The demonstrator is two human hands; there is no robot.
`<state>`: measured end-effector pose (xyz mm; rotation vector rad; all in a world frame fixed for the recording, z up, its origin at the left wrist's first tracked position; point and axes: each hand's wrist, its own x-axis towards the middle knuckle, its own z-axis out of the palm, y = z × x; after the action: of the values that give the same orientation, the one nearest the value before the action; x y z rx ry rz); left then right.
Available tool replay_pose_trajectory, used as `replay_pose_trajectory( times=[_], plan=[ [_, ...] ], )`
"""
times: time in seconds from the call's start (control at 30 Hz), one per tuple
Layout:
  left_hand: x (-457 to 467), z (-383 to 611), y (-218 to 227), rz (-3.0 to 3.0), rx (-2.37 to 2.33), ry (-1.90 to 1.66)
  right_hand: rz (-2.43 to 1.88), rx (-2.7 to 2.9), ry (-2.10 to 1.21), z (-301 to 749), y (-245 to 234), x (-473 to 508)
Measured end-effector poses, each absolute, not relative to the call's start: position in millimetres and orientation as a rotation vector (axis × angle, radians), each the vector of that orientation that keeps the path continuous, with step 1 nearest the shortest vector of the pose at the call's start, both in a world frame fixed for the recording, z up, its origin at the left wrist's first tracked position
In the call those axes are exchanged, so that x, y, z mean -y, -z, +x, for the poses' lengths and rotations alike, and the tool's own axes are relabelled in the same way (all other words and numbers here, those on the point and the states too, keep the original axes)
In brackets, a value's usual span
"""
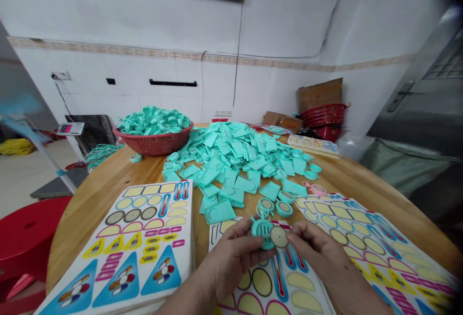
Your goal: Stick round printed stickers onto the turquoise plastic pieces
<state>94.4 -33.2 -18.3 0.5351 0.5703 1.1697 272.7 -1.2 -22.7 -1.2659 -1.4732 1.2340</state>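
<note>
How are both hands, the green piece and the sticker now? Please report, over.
Left hand holds green piece. Right hand pinches sticker at the piece's right edge; contact unclear. Nothing seen between them; sheet below hands.

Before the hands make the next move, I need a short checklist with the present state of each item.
1. Left hand grips the turquoise round slotted plastic piece: ok.
2. Right hand pinches the beige round dark-rimmed sticker: ok.
3. Sticker lies centred on the piece: not ok, it is at the piece's right edge.
4. Sticker touches the piece: cannot tell.
5. White printed sticker sheet lies beneath the hands: ok.
</note>
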Motion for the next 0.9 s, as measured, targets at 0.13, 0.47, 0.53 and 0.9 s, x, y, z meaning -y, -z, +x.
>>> replay_pose_trajectory(
  times=[0.13,0.47,0.53,0.9],
  plan=[
    [33,94,14,0.634,-0.544,-1.199,-1.285,1.569,-1.21,275,25,0],
    [29,95,16,0.671,-0.737,-1.26,-1.319,1.798,-1.087,276,29,1],
    [29,95,17,0.694,-0.772,-1.259,-1.297,1.802,-1.083,276,33,-1],
    [21,95,26,0.716,-0.871,-1.401,-1.395,1.736,-0.968,272,22,6]
  ],
)
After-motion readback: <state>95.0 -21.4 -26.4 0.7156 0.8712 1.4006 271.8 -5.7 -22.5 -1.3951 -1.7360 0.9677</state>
